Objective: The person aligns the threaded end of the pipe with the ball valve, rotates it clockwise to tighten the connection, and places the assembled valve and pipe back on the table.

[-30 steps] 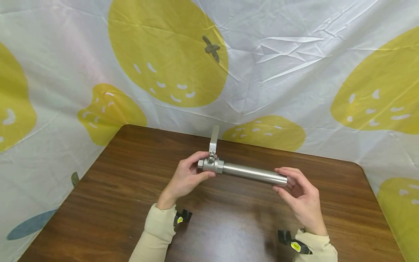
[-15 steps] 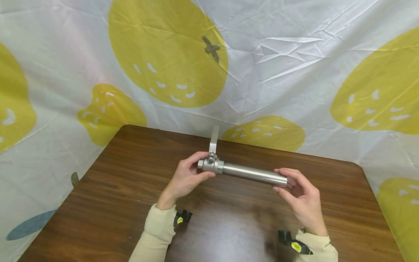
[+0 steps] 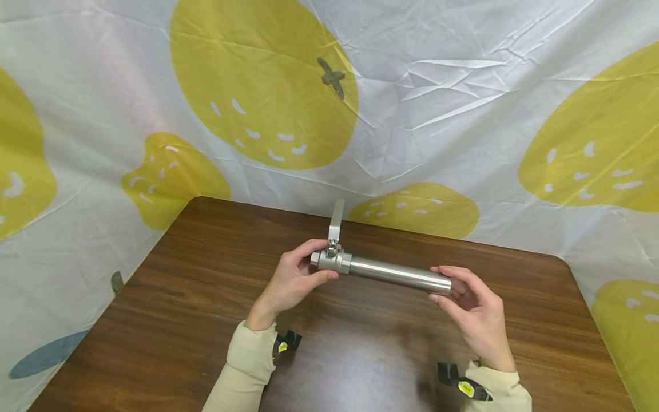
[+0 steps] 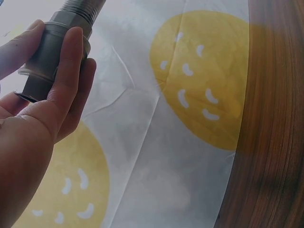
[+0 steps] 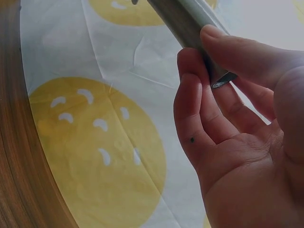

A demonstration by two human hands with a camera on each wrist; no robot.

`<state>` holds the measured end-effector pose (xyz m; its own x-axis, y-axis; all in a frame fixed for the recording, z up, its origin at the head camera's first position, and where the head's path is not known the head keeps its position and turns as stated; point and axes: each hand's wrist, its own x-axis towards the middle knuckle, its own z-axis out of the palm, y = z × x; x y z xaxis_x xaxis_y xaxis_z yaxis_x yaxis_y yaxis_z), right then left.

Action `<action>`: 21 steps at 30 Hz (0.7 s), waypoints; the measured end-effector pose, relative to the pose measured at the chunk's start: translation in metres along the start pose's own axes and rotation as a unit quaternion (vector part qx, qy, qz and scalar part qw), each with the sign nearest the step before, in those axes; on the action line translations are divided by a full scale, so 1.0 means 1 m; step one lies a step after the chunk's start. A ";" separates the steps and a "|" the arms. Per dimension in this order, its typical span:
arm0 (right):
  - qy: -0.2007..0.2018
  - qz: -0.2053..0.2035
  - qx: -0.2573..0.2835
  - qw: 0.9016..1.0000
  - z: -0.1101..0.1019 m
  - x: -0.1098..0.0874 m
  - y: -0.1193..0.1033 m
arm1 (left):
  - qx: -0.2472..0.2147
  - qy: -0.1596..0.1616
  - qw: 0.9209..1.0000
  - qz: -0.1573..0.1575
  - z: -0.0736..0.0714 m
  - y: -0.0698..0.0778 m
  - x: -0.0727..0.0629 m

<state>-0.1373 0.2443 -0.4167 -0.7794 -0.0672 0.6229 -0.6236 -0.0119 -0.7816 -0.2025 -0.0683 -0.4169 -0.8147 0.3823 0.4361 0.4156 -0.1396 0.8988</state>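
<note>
A metal ball valve (image 3: 332, 261) with a flat lever handle (image 3: 336, 222) is joined to a shiny steel pipe (image 3: 396, 274). My left hand (image 3: 290, 280) grips the valve body, thumb in front and fingers behind. In the left wrist view, the valve body (image 4: 47, 52) sits between thumb and fingers, with threads (image 4: 78, 8) showing beyond its hex end. My right hand (image 3: 476, 312) holds the pipe's free end between thumb and fingers. That open end of the pipe (image 5: 190, 28) shows in the right wrist view. The lever points away, toward the back.
Beneath the hands lies a brown wood-grain table (image 3: 170, 303) with rounded back corners. A white cloth (image 3: 437, 126) printed with yellow fruit hangs along its back and sides. Black straps with camera mounts (image 3: 465, 386) sit at both wrists.
</note>
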 end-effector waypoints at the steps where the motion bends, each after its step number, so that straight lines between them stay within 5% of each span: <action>1: 0.001 0.001 -0.002 1.000 0.000 0.000 0.000 | 0.001 0.000 1.000 -0.001 0.000 0.000 0.000; 21: 0.023 0.045 -0.055 0.997 0.000 -0.003 -0.004 | -0.002 -0.001 1.000 -0.006 0.000 0.000 0.000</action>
<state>-0.1323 0.2448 -0.4157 -0.8329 -0.0179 0.5532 -0.5519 0.1019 -0.8277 -0.2027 -0.0682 -0.4168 -0.8185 0.3861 0.4254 0.4042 -0.1392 0.9040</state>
